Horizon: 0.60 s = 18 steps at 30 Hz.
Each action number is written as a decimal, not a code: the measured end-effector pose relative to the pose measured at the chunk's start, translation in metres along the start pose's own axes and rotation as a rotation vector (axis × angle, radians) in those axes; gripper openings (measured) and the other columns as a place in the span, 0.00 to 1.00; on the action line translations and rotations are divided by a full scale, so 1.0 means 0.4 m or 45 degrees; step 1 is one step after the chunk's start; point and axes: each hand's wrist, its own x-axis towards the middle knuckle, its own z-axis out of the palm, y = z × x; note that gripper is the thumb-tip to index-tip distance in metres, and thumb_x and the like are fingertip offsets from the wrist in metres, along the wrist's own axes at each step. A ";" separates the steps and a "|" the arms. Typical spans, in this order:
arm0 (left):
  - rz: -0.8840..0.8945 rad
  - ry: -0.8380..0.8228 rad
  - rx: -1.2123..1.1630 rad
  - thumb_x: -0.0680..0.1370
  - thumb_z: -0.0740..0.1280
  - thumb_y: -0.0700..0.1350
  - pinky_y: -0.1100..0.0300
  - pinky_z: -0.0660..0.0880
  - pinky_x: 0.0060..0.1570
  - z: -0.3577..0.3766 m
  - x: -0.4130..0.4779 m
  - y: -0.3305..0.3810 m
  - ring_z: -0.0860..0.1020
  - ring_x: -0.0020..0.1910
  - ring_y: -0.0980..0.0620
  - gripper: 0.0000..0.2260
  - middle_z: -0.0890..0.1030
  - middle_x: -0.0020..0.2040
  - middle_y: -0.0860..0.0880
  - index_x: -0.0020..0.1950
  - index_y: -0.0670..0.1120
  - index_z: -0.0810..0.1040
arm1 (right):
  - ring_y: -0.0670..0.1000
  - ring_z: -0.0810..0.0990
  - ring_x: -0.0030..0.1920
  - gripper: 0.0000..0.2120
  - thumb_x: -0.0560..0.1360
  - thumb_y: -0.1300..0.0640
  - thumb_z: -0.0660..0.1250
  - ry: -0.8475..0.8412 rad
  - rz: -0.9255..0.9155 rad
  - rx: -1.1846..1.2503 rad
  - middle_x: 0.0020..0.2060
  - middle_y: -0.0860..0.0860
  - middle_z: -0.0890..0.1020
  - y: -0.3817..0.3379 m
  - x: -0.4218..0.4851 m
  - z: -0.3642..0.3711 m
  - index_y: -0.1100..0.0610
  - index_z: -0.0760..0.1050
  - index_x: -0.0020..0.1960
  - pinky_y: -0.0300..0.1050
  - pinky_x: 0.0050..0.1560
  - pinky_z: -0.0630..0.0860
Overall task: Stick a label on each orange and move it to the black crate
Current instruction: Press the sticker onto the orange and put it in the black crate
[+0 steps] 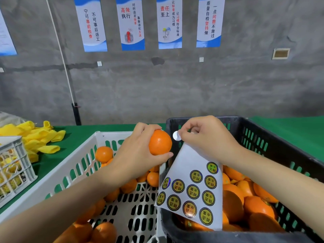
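beside the black crate my left hand grips an orange; right hand pinches a label whose loose edge could fold.

We get one view only: head-worn, wide-angle, looking forward and down along the person's own forearms. We sit close over the white crate and black crate, both cut by the bottom edge. The left hand and right hand land near frame centre. The upper half faces the grey wall and posters straight ahead, lines bowing at the edges
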 end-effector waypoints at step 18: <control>0.091 -0.072 0.015 0.70 0.71 0.68 0.58 0.73 0.53 -0.013 -0.011 0.032 0.73 0.57 0.55 0.36 0.66 0.63 0.59 0.73 0.62 0.63 | 0.46 0.84 0.41 0.09 0.78 0.50 0.69 -0.236 0.042 0.352 0.37 0.47 0.86 -0.028 -0.012 0.004 0.53 0.85 0.44 0.53 0.48 0.82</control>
